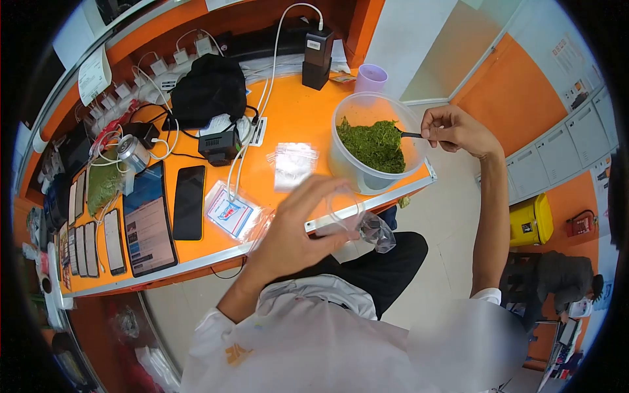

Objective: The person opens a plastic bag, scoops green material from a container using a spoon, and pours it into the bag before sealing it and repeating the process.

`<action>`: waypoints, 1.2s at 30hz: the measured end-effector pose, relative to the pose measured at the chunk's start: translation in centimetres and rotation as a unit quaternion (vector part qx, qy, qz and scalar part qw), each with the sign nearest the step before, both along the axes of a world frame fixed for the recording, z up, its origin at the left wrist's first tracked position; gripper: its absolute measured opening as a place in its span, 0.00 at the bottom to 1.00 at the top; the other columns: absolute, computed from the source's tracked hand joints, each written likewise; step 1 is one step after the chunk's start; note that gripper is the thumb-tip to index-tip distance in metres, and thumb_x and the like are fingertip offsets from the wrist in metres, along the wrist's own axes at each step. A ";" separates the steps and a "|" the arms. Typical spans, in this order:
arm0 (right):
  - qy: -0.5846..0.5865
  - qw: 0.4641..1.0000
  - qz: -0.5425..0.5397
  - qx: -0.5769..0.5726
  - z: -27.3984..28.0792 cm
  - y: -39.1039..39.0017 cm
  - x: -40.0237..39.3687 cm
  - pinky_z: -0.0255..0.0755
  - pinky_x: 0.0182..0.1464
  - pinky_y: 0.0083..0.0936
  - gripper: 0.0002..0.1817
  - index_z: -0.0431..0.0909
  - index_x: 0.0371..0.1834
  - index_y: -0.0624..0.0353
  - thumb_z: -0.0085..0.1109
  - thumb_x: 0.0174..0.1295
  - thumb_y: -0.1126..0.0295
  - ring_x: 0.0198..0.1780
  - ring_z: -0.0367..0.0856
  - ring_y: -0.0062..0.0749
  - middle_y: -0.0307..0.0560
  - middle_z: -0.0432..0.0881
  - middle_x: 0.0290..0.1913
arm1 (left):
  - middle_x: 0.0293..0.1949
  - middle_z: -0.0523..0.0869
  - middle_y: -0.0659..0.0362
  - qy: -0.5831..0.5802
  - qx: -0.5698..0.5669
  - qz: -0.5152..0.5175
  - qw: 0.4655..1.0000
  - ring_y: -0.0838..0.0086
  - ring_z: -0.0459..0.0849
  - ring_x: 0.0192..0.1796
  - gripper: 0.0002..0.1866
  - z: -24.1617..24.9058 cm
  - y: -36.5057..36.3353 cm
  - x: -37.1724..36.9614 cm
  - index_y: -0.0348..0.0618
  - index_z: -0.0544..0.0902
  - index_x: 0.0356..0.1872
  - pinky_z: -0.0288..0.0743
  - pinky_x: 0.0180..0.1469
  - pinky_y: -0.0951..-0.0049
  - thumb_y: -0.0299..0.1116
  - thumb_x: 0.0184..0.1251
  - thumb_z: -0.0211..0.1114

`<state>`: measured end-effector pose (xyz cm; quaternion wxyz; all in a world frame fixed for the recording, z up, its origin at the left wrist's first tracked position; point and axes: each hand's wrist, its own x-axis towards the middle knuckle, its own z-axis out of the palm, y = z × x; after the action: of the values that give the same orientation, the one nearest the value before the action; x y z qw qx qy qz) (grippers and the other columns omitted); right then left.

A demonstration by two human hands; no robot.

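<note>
My right hand point(458, 131) pinches the handle of a dark spoon point(411, 135), whose far end is down in chopped green leaves point(373, 145). The leaves lie in a large clear plastic tub point(357, 177) at the desk's front right corner. My left hand point(301, 229) is curled round a small clear cup point(346, 208) just in front of the tub. A clear plastic bag point(377, 234) hangs from the cup's lower end, beyond the desk edge. Small clear zip bags point(295, 165) lie on the orange desk left of the tub.
A purple cup point(371, 78) and a black box point(317, 60) stand behind the tub. Further left are a tablet point(148, 226), several phones, a can point(133, 154), cables and a black cloth point(209, 92). Another person point(563, 278) bends over at the far right.
</note>
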<state>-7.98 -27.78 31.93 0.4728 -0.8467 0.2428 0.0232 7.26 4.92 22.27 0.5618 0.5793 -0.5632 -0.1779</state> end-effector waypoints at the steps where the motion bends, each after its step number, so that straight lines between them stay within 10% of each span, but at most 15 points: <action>1: -0.003 1.000 0.001 0.000 -0.2 -0.1 -0.2 0.53 0.20 0.17 0.05 0.83 0.34 0.61 0.66 0.67 0.72 0.18 0.62 0.12 0.37 0.79 0.23 | 0.59 0.85 0.50 -0.045 -0.017 0.030 0.998 0.58 0.82 0.64 0.37 1.0 -0.2 0.3 0.39 0.81 0.66 0.73 0.68 0.61 0.31 0.53 0.85; 14: -0.077 0.996 0.008 -0.040 1.0 -0.6 -2.5 0.60 0.23 0.18 0.06 0.86 0.36 0.62 0.68 0.68 0.70 0.20 0.68 0.15 0.37 0.80 0.24 | 0.53 0.83 0.50 -0.449 0.027 0.036 0.892 0.54 0.79 0.62 0.35 7.2 -10.7 7.3 0.41 0.79 0.71 0.72 0.68 0.55 0.36 0.61 0.77; 25: -0.122 0.990 -0.015 -0.076 1.5 0.1 -2.6 0.65 0.26 0.20 0.06 0.87 0.36 0.63 0.67 0.67 0.72 0.23 0.71 0.17 0.37 0.81 0.24 | 0.69 0.80 0.46 -0.427 0.077 -0.042 0.900 0.51 0.74 0.74 0.39 7.4 -13.5 7.3 0.39 0.78 0.72 0.65 0.78 0.55 0.40 0.58 0.80; 36: -0.119 0.991 0.004 -0.057 -0.3 0.0 -0.9 0.63 0.26 0.19 0.06 0.87 0.37 0.63 0.67 0.69 0.71 0.23 0.70 0.15 0.36 0.81 0.24 | 0.65 0.83 0.45 -0.417 0.077 -0.042 0.905 0.52 0.77 0.71 0.36 6.8 -14.7 6.6 0.37 0.81 0.67 0.67 0.75 0.55 0.41 0.58 0.81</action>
<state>-8.85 -27.78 31.67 0.4492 -0.8699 0.1827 -0.0900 13.82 -9.78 29.09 0.2216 0.6175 -0.7546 0.0137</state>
